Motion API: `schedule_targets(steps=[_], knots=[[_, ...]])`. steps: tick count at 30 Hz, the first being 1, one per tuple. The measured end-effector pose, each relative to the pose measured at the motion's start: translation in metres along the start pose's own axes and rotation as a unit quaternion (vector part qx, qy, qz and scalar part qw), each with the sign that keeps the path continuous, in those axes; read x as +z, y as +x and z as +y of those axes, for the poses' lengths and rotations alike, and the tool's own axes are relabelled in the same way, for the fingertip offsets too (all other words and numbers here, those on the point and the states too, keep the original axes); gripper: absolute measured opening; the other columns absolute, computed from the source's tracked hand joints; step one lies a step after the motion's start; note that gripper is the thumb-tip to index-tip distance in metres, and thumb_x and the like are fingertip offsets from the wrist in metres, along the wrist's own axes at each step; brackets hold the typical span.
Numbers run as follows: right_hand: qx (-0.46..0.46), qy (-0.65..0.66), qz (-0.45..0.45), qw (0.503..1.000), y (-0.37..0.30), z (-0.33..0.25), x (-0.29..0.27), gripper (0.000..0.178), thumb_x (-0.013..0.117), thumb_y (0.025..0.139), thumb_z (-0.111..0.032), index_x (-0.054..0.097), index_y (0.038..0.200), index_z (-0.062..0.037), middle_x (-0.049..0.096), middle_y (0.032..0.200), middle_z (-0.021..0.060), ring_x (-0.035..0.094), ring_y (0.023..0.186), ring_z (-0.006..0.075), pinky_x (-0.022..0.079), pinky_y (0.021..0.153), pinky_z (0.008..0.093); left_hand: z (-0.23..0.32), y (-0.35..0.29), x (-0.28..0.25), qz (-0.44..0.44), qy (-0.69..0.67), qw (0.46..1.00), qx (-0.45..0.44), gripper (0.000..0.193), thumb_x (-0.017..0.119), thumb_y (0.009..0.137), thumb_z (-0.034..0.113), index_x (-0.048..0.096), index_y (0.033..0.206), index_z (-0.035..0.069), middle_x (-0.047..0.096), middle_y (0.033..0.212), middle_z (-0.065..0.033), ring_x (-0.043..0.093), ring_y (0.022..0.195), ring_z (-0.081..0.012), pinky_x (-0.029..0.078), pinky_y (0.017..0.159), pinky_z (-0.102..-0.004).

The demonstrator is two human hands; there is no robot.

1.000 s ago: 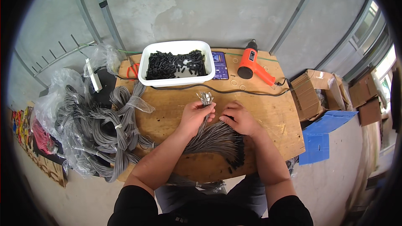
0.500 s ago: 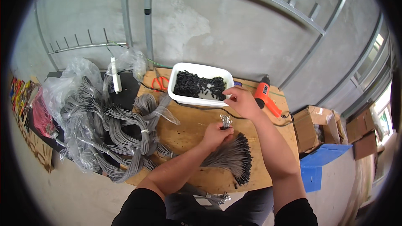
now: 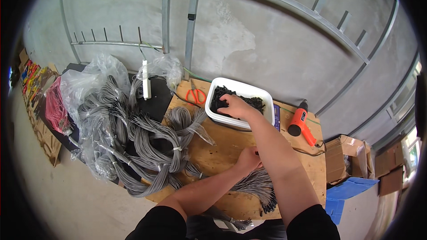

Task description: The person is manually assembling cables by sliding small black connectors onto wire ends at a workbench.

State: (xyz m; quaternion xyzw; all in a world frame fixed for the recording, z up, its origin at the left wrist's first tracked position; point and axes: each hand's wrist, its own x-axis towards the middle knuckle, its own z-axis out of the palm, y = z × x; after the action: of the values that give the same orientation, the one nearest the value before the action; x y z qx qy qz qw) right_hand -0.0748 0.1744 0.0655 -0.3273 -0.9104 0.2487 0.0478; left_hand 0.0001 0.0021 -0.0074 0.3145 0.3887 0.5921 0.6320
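My right hand (image 3: 236, 107) reaches over the near rim of a white plastic tub (image 3: 262, 92). Its thumb and fingers are apart, with the tips among short black tube pieces (image 3: 253, 102). Partly hidden behind my right forearm, my left hand (image 3: 248, 160) is closed low over the table on grey wires. A fanned bundle of grey wires with black ends (image 3: 260, 186) lies beside and below it. What sticks out of the left fingers is mostly covered.
An orange heat gun (image 3: 302, 124) lies right of the tub, red-handled scissors (image 3: 195, 95) left of it. Tied grey cable coils (image 3: 155, 138) and clear plastic bags (image 3: 95, 78) crowd the left. A white power strip (image 3: 146, 80) and a cardboard box (image 3: 347, 155) flank the wooden table (image 3: 213, 151).
My right hand has moved from the tub's right corner leftward into the black pieces. The left hand's wire ends are now hidden behind my right forearm. The whole view has shifted.
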Motion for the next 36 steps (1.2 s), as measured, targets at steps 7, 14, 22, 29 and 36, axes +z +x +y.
schedule_targets(steps=[7,14,22,29,36], knots=[[-0.021,-0.001,-0.029,0.999,-0.002,-0.002,0.000,0.028,0.071,0.087,-0.017,0.058,0.110,-0.0067,0.067,0.113,0.0169,0.064,0.106,0.0316,0.050,0.090,0.0407,0.003,-0.002,0.000,-0.001,-0.007,1.000,0.007,0.018,0.061,0.091,0.006,0.060,0.074,0.000,0.055,0.058,-0.0013,0.048,0.046,-0.0085,0.032,0.042,-0.0255],[0.100,0.347,0.018,0.932,-0.014,0.018,-0.019,0.012,0.066,0.089,-0.003,0.069,0.101,-0.0026,0.065,0.085,0.0039,0.059,0.069,0.0122,0.052,0.065,0.0263,0.003,0.000,-0.003,-0.028,0.023,0.999,0.003,0.021,0.063,0.091,0.008,0.058,0.072,0.000,0.056,0.059,-0.0016,0.048,0.048,-0.0078,0.033,0.043,-0.0235],[0.185,0.787,0.060,0.585,-0.016,0.036,-0.032,0.018,0.060,0.094,-0.020,0.061,0.099,-0.0033,0.054,0.082,0.0048,0.049,0.063,0.0139,0.038,0.044,0.0205,-0.002,-0.001,-0.004,-0.009,0.019,0.999,-0.029,0.017,0.064,0.089,0.005,0.059,0.074,-0.002,0.058,0.063,-0.0035,0.050,0.051,-0.0082,0.036,0.044,-0.0239],[0.122,0.862,0.064,0.487,-0.030,0.045,-0.045,0.009,0.057,0.097,-0.014,0.055,0.100,-0.0054,0.051,0.079,0.0039,0.044,0.058,0.0101,0.031,0.040,0.0186,0.009,-0.008,0.010,-0.007,-0.033,0.999,-0.022,0.009,0.066,0.088,0.004,0.066,0.083,-0.004,0.062,0.068,-0.0033,0.052,0.053,-0.0085,0.039,0.047,-0.0232],[0.035,0.861,0.098,0.498,-0.164,0.031,-0.096,0.011,0.059,0.095,-0.013,0.056,0.102,-0.0042,0.056,0.082,0.0049,0.048,0.060,0.0103,0.034,0.041,0.0171,0.017,-0.010,0.004,-0.161,0.057,0.985,0.008,0.011,0.071,0.088,0.010,0.068,0.093,0.000,0.063,0.073,-0.0013,0.057,0.063,-0.0081,0.044,0.058,-0.0233]])
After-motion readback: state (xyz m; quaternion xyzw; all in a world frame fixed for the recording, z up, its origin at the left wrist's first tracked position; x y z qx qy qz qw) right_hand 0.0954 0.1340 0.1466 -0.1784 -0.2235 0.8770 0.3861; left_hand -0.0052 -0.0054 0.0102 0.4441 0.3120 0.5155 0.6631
